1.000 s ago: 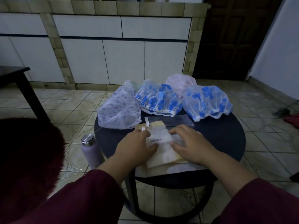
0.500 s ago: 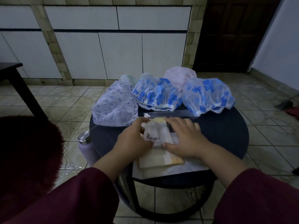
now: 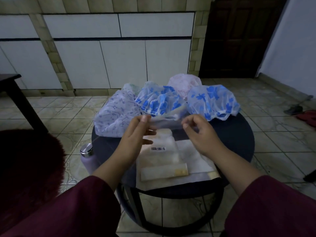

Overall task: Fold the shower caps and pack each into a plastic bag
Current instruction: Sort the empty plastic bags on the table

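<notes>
Left hand [image 3: 136, 132] and right hand [image 3: 198, 132] pinch clear plastic bag [image 3: 166, 119]

I'm watching through one head-worn camera, looking forward and down from close above the near edge of the round table [image 3: 239, 134], facing the far cabinets [image 3: 119, 62].

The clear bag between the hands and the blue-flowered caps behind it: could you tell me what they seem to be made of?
Clear bag: thin glossy plastic film, probably; the table shows through it. Blue-flowered caps: translucent, crinkly printed plastic, apparently, with gathered frilly white hems.
</notes>
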